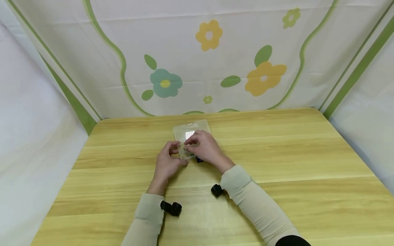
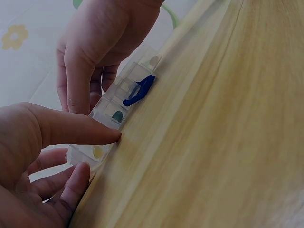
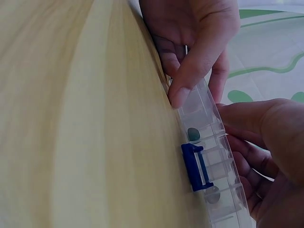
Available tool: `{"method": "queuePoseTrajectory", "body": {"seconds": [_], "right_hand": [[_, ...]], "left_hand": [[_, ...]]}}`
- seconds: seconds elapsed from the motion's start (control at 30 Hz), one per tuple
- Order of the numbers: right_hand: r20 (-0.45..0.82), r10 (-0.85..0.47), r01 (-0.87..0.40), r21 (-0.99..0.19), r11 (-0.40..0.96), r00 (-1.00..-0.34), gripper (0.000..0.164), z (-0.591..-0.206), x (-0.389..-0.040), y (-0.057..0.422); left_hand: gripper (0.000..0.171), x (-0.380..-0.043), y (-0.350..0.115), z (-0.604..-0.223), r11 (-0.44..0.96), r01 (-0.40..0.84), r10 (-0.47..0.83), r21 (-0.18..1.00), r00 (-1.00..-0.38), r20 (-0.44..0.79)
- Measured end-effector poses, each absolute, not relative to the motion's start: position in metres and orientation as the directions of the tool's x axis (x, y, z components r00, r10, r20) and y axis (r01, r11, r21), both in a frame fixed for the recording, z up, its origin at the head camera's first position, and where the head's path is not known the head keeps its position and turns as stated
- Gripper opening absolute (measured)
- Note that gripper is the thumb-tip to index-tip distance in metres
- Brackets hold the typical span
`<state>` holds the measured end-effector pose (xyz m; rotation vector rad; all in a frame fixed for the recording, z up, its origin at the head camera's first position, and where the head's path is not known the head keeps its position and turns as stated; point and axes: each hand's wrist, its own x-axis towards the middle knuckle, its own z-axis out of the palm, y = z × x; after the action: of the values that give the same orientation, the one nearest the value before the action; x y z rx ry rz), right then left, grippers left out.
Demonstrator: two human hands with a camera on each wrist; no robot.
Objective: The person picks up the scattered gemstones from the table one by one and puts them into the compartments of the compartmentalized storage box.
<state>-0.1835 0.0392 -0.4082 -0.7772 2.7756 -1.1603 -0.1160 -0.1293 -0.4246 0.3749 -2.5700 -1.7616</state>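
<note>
A clear plastic compartment box [image 3: 223,156] lies on the table with its see-through lid [image 1: 181,130] raised at the back. My left hand [image 1: 166,164] grips the box's left end, thumb along the front and fingers behind. Over the left compartments my right hand [image 1: 207,147] brings its thumb and fingertips together; whether they pinch anything is hidden. On the front wall hangs a blue latch [image 3: 194,166]. Small pieces show through the walls: a yellow one [image 2: 98,152] nearest the left hand, a dark green one [image 3: 193,134] beside the latch and a pale one [image 2: 154,60] towards the right.
The wood-grain table [image 1: 292,164] stretches around the box on all sides. Behind it hangs a white cloth [image 1: 184,20] printed with flowers. Black wrist cameras sit on both sleeves, the left one [image 1: 175,208] close above the tabletop.
</note>
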Motion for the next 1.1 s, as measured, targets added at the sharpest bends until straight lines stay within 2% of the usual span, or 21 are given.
{"method": "queuePoseTrajectory", "body": {"seconds": [0.47,0.77,0.97,1.1], "right_hand": [[0.162,-0.471,-0.446,-0.673,0.589,-0.867,0.016,-0.405,-0.185,0.041],[0.222,-0.488,-0.495,-0.674,0.549,-0.844,0.017,-0.408,-0.181,0.048],[0.208,-0.433,-0.445,-0.691,0.570,-0.877,0.014,-0.403,-0.178,0.062],[0.191,-0.477,-0.465,-0.684,0.562,-0.858,0.016,-0.401,-0.181,0.060]], "left_hand": [[0.074,-0.117,-0.131,-0.423,0.342,-0.202,-0.182,0.918,-0.972,-0.146],[0.074,-0.116,-0.131,-0.426,0.356,-0.200,-0.194,0.913,-0.971,-0.137],[0.076,-0.121,-0.126,-0.425,0.341,-0.191,-0.146,0.920,-0.978,-0.149],[0.076,-0.119,-0.129,-0.422,0.345,-0.224,-0.173,0.911,-0.970,-0.173]]}}
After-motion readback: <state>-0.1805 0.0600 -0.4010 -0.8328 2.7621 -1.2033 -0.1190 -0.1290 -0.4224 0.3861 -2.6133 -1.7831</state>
